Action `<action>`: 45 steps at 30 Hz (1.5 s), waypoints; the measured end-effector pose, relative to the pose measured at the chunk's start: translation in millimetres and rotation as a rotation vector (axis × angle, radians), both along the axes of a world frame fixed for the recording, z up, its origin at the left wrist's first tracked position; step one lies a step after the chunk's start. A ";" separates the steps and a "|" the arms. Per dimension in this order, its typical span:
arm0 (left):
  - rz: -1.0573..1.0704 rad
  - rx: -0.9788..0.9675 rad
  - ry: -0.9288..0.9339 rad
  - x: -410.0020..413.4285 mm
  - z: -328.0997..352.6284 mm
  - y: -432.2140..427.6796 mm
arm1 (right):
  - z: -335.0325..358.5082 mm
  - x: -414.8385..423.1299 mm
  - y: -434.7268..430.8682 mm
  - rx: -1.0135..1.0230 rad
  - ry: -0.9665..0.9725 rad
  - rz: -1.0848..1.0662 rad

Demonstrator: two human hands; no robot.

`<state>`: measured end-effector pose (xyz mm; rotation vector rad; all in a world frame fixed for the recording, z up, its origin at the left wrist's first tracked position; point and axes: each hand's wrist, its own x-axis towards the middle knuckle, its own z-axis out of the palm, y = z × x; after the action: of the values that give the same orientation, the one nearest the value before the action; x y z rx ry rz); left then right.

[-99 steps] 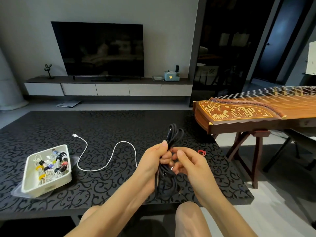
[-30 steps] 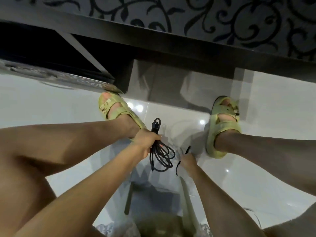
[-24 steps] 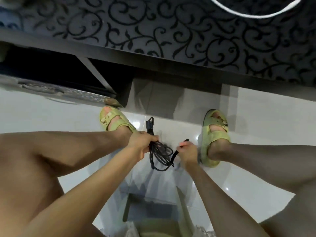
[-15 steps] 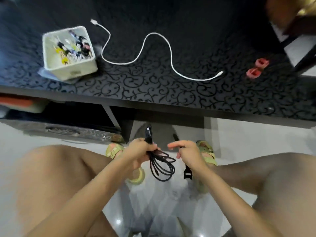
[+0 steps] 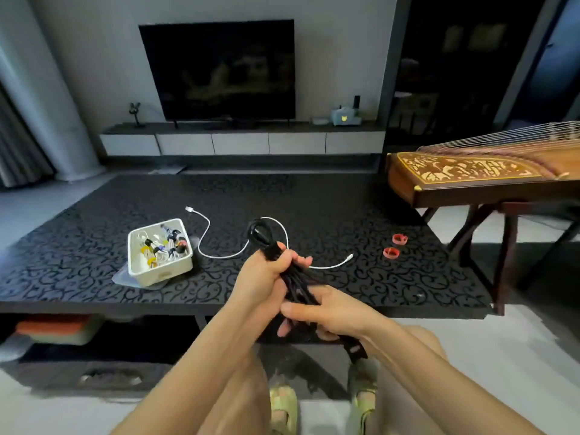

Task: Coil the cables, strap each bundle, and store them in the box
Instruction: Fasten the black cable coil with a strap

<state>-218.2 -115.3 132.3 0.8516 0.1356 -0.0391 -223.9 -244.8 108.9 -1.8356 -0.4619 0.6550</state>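
Note:
My left hand (image 5: 263, 274) grips a coiled black cable (image 5: 262, 233) near its upper end, in front of the table's near edge. A black strap (image 5: 354, 348) runs along the bundle; its free end sticks out below my right hand (image 5: 326, 312), whose fingers curl round the lower part of the bundle and the strap. A white box (image 5: 158, 271) with several strapped cable bundles stands on the dark patterned table (image 5: 78, 246) to the left. A loose white cable (image 5: 204, 233) snakes across the table behind my hands.
Two red straps (image 5: 395, 246) lie on the table at the right. A wooden zither on a stand (image 5: 470, 180) is close at the right. A TV (image 5: 219, 67) and low cabinet stand at the back. A shelf under the table holds flat items.
The view has swung up from the floor to the table. Both hands have risen with the black cable, and my right hand now holds the black strap picked up from the floor against the bundle.

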 end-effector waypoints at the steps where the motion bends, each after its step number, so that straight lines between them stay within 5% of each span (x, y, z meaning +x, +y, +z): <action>1: 0.000 -0.080 0.025 1.8 7.2 -2.8 | 6.4 -1.2 -2.7 0.010 -0.024 -0.007; 5: -0.049 -0.200 0.046 6.4 23.5 -9.2 | 21.0 4.7 -25.7 0.107 0.062 0.101; 9: -0.098 -0.098 -0.037 16.0 33.1 -21.2 | 26.1 10.6 -46.8 0.438 0.518 0.076; 14: -0.095 -0.026 -0.048 39.9 42.6 -50.5 | 48.9 26.3 -41.4 0.032 0.102 -0.085; 16: -0.098 -0.049 -0.041 52.0 44.1 -53.7 | 51.1 38.2 -44.5 0.017 -0.010 -0.141; 22: -0.205 -0.108 0.064 80.2 35.6 -46.9 | 60.6 70.4 -57.7 -0.140 -0.035 -0.100; 24: -0.240 0.162 0.089 83.3 35.3 -33.7 | 63.0 80.0 -60.3 -0.192 0.008 -0.079; 27: 0.084 1.032 -0.073 93.6 29.1 -6.4 | 61.7 102.7 -65.4 -0.331 0.023 -0.083; 29: 0.365 1.605 -0.682 96.6 31.0 2.6 | 62.6 114.5 -66.1 -0.379 0.055 -0.048; 31: 0.155 1.900 -1.215 99.1 34.6 -2.8 | 69.5 120.9 -60.3 -0.394 0.063 0.033; 32: -0.038 2.004 -1.290 102.0 35.2 -7.0 | 73.9 124.0 -56.1 -0.407 0.040 0.080; 34: -0.330 2.115 -1.151 109.6 36.3 -15.6 | 82.4 128.4 -50.4 -0.447 -0.006 0.164; 36: -0.522 2.110 -0.912 120.1 30.9 -15.7 | 85.9 134.5 -49.6 -0.485 0.014 0.192; 40: -0.549 1.936 -0.740 131.5 16.1 -5.1 | 82.9 148.2 -69.6 -0.542 0.040 0.102; 42: -0.507 1.759 -0.576 136.9 5.0 0.2 | 77.3 153.6 -84.4 -0.367 0.112 -0.109; 45: -0.391 1.220 -0.216 146.3 -9.8 0.6 | 74.9 147.7 -91.6 0.033 0.158 -0.461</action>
<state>-71.8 -114.7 122.5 2.0832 -0.2504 -0.2467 -76.1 -336.5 183.8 -1.7583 0.0584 0.4647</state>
